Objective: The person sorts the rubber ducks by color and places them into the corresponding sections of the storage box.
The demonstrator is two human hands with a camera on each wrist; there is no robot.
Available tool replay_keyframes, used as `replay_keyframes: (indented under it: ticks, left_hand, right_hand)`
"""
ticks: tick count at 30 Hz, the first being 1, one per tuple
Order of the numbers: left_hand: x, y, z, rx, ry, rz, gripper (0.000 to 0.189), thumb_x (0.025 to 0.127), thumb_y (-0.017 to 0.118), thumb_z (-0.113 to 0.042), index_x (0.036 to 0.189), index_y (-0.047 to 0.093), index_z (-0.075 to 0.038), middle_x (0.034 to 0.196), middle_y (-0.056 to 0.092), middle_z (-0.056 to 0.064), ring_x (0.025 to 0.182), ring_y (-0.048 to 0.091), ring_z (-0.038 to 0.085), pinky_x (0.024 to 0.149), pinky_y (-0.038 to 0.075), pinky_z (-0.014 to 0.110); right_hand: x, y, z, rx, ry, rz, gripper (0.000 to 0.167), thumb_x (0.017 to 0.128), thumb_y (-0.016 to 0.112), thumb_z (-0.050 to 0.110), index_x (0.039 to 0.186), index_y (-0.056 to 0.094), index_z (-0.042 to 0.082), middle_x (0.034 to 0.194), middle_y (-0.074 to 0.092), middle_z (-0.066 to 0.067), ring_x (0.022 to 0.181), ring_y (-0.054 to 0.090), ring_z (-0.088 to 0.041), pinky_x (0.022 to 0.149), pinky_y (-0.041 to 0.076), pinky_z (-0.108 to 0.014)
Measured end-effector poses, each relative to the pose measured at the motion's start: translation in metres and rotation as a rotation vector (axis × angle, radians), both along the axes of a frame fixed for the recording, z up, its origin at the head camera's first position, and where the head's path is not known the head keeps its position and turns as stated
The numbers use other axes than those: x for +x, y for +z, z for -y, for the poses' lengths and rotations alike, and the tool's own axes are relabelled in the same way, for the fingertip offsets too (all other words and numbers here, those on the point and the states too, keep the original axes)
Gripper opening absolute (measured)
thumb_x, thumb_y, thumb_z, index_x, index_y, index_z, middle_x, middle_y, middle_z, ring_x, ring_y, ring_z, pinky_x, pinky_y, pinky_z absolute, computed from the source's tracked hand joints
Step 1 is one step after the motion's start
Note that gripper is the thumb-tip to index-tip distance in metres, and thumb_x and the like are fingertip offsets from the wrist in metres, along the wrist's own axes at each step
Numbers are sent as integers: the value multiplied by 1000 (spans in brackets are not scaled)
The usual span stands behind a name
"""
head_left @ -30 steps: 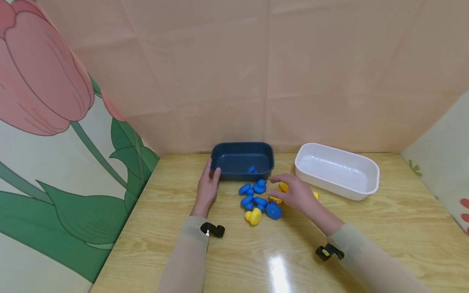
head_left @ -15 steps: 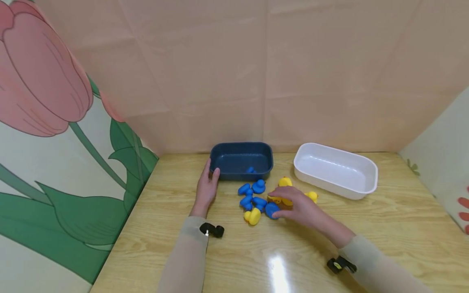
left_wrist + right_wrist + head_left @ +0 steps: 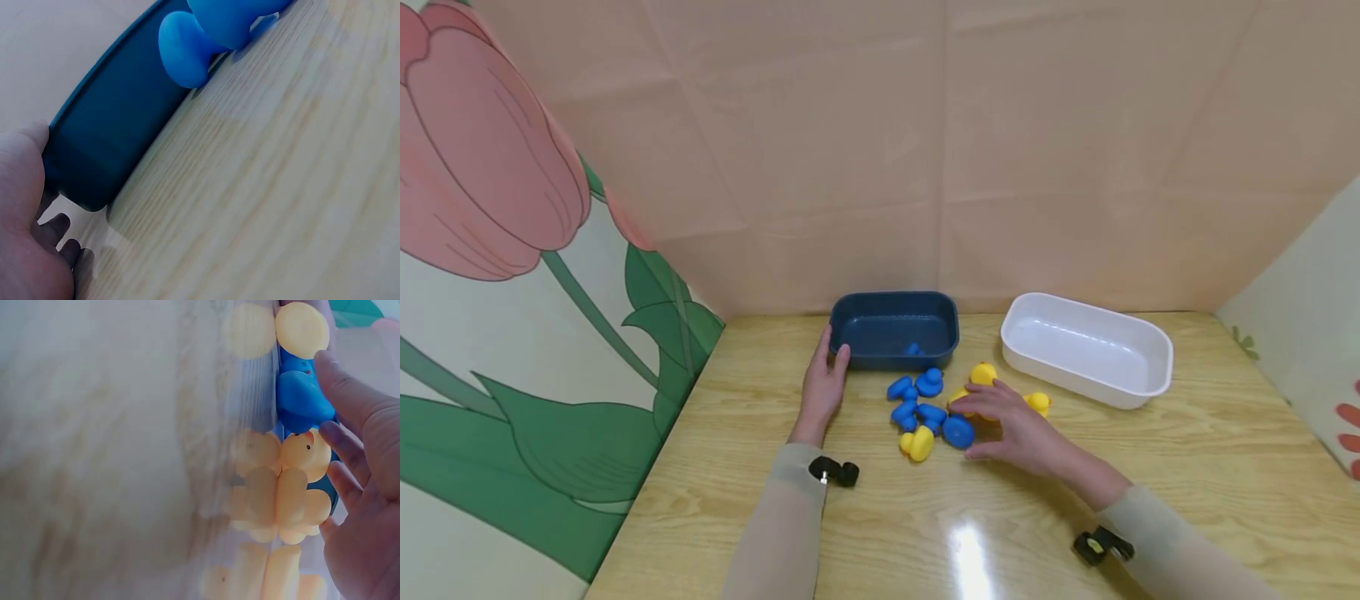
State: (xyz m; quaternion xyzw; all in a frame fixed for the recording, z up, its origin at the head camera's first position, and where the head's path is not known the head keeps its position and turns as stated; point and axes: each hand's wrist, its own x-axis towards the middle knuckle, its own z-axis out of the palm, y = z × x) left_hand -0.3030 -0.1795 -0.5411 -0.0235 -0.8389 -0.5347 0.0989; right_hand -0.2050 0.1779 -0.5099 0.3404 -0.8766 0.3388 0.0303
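Note:
My left hand [image 3: 823, 387] lies at the left end of a dark blue tub [image 3: 880, 363], its fairly straight fingers along the side and its thumb at the near corner. A blue duck [image 3: 913, 349] shows inside the tub. Over the toy ducks in front, my right hand [image 3: 1022, 433] is spread, thumb apart from the fingers. By its thumb lies a blue duck turned bottom-up [image 3: 958, 432]. Yellow ducks [image 3: 982, 373] are partly hidden behind its fingers. In the right wrist view the fingertips reach close to a blue duck [image 3: 303, 400] and a yellow duck [image 3: 307, 453].
A white tub [image 3: 1067, 378] stands at the back right. Several blue ducks [image 3: 930, 382] lie just in front of the dark tub, with one yellow duck [image 3: 917, 443] nearest me. Another yellow duck [image 3: 1039, 403] sits right of my right hand. A pink cloth [image 3: 850, 167] hangs behind.
My right hand has moved down and toward me from above the yellow ducks; its thumb came to the bottom-up blue duck, then drew off it. The left hand has stayed at the tub.

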Motion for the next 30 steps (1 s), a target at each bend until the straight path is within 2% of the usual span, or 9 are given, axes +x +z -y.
replay_keyframes:
  ticks: [7,20,30]
  left_hand:
    - [0,0,0,-5,-3,2,73,116,46,-58,178,25,-26,181,28,4,165,27,28,133,24,49]
    - [1,2,0,-6,2,6,68,119,50,-48,178,27,-22,181,29,4,165,28,29,133,25,50]
    - [1,1,0,0,-3,4,67,119,51,-42,177,27,-18,181,28,5,165,27,32,133,24,53]
  right_hand:
    - [-3,-3,-1,20,6,14,68,82,101,20,143,74,11,151,68,-9,156,43,-43,127,18,-75]
    - [-2,-5,1,28,4,-3,54,86,97,13,136,78,14,146,71,-7,156,43,-43,129,16,-71]
    - [-1,-4,1,57,0,-34,53,86,97,9,134,78,16,144,72,-5,154,45,-43,128,21,-72]
